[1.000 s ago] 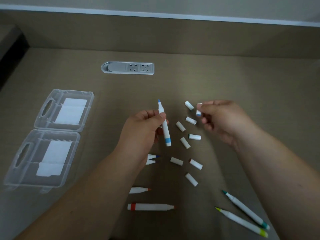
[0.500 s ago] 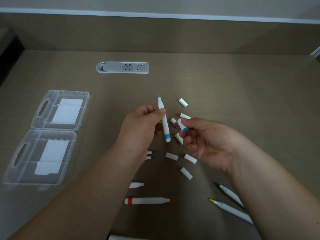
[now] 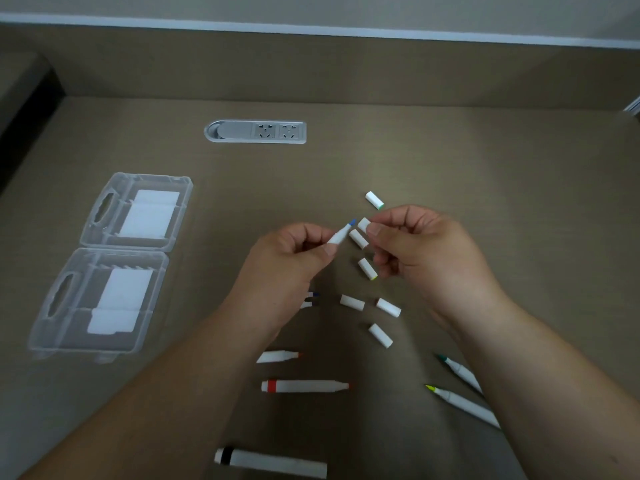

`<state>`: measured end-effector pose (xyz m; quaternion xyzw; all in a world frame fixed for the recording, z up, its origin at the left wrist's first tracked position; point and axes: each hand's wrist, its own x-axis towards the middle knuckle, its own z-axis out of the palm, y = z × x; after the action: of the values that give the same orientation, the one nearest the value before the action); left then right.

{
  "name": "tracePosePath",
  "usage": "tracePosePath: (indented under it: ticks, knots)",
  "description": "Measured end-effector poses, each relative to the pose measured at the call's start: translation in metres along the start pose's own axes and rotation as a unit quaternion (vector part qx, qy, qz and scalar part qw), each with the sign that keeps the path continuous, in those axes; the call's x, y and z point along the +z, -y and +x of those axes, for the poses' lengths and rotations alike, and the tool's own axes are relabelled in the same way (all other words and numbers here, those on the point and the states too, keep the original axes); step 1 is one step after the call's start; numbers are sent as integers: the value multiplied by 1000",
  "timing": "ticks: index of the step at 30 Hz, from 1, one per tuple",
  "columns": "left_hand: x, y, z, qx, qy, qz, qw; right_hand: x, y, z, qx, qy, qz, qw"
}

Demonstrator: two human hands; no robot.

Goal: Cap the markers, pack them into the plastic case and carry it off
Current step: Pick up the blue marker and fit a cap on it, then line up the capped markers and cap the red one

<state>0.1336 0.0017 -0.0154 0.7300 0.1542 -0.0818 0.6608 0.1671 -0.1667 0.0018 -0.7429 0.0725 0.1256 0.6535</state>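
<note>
A tan, wood-grain worktop [image 3: 450,161] fills the view under soft, even light. A grey socket strip [image 3: 255,132] is set flush into it at eleven o'clock. Along twelve o'clock rises a matching back panel [image 3: 311,64], topped by a pale ledge [image 3: 311,27].

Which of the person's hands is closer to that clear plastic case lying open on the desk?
Left. The left hand holds a blue marker mid-desk, apart from the plastic case at the far left. The right hand, pinching a cap, sits farther right still.
</note>
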Motion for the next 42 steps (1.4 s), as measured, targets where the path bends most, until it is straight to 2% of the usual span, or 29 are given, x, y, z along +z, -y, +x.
tracePosePath:
  ticks: [7,14,19,26,31,33,35,38,40,42]
  knots:
    - [-15,4,-8,13,18,84,996,3,1,-7,-12,28,-57,998]
    - [-20,3,-21,84,59,208,973,-6,13,-17,-57,112,-207,970]
    - [-16,3,-28,107,61,215,969,-2,12,-29,-56,99,-196,974]
    - [-17,7,-44,99,60,202,972,11,-1,-46,-39,79,-182,979]
    - [-27,13,-64,76,85,206,972,11,1,-57,-52,144,-214,965]
    - [-37,19,-75,77,101,266,956,5,-5,-61,-42,154,-201,967]
    - [-44,28,-88,78,124,334,931,-1,-16,-61,-37,125,-200,971]
    - [-50,40,-106,133,171,431,876,-8,-34,-62,-45,74,-245,966]
    - [-49,49,-114,162,197,461,850,-7,-44,-65,-65,75,-303,948]
    - [-49,57,-119,180,212,494,824,0,-52,-71,-115,110,-371,915]
